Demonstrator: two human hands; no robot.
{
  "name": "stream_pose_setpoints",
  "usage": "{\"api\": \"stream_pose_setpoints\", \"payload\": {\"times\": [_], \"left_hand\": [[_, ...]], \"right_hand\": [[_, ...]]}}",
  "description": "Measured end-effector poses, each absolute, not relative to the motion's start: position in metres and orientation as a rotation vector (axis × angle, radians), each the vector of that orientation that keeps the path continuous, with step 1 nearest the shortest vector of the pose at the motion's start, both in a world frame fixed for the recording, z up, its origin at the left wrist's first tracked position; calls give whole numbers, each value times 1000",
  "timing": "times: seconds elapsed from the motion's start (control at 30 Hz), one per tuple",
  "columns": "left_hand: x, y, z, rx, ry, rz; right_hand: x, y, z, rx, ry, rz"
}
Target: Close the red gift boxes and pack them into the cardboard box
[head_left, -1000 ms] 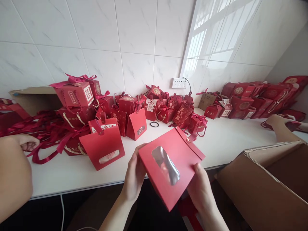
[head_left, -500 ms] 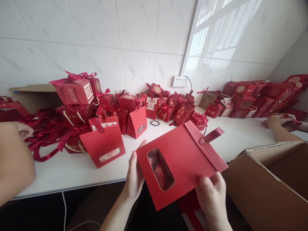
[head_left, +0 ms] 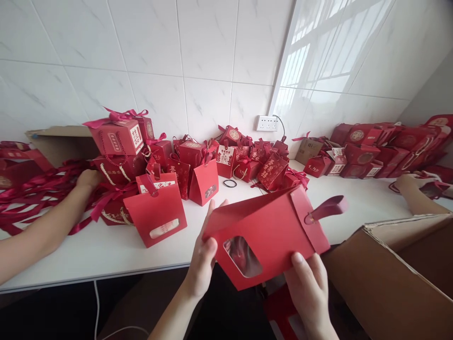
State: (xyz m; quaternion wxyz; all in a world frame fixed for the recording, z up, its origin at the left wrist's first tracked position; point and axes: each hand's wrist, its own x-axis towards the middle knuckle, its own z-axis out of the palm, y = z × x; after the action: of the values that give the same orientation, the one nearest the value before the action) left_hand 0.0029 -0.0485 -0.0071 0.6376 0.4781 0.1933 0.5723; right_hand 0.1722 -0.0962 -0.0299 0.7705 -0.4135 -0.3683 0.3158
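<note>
A red paper gift box (head_left: 269,226) is held up before me, tilted, over the table's front edge. It has a clear window with something red behind it, and a strap loop at its folded top. My left hand (head_left: 203,259) grips the bottom end, thumb on the near edge and fingers behind. At the lower side near the top, my right hand (head_left: 309,283) pinches the box with its thumb on the front. Two similar red boxes, a larger windowed box (head_left: 155,212) and a smaller windowed box (head_left: 205,182), stand on the white table beyond.
Several red gift boxes (head_left: 247,156) crowd the back, with more stacked right (head_left: 364,146). Ribbons (head_left: 21,198) lie left, near another person's hand (head_left: 90,179). A second person's hand (head_left: 412,182) is far right. An open cardboard carton (head_left: 375,264) stands beside my right hand.
The box in my hands has turned and its side has opened out, giving it depth. My left thumb now presses its near edge. At left, another person's hand has reached toward the ribbons.
</note>
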Motion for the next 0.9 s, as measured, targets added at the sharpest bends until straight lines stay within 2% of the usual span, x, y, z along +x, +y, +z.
{"api": "stream_pose_setpoints", "payload": {"times": [0.17, 0.53, 0.7, 0.8, 0.9], "left_hand": [[0, -51, 0, 1411, 439, 1388], [-5, -58, -2, 1548, 411, 1283], [3, -61, -3, 1415, 404, 1339], [11, -62, 1, 1178, 431, 1454], [16, -61, -1, 962, 433, 1421]], "right_hand": [[177, -91, -35, -748, -745, 943], [181, -90, -39, -624, -719, 974], [184, -88, -45, -673, -778, 947], [185, -90, -42, -742, -740, 860], [188, -94, -39, -841, -713, 734]]}}
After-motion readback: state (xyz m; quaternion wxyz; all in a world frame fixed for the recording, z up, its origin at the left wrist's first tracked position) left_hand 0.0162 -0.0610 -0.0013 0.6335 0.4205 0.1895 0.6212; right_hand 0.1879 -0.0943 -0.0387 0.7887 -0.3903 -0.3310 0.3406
